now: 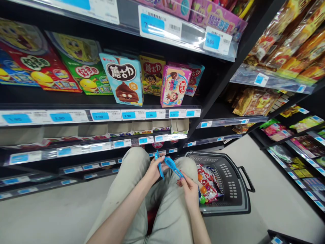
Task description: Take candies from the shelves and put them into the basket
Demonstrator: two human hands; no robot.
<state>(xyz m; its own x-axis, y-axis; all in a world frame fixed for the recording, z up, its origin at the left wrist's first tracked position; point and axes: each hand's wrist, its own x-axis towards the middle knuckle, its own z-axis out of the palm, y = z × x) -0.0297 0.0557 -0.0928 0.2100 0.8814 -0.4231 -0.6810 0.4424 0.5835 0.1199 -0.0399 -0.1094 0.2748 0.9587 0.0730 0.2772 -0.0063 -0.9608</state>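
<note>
Above my knees, my left hand [153, 169] has its fingers closed around a narrow blue piece [160, 166] that points up and down. A second blue strip [173, 166], slanting down to the right, runs from beside the left fingers to my right hand [188, 188]. The right fingertips pinch its lower end. Both blue pieces look thin and stiff, but I cannot make out what they are. To the right of my knees stands a dark grey shopping basket [228, 159] with shiny snack bags [209, 183] inside.
In front, a shelf holds a light blue snack box [123, 79], a pink box [175, 84] and green [81, 64] and red boxes [40, 61]. Open cartons [93, 130] line the shelf below. Packaged bread [256, 101] fills shelves at right. Grey floor [243, 176] surrounds the basket.
</note>
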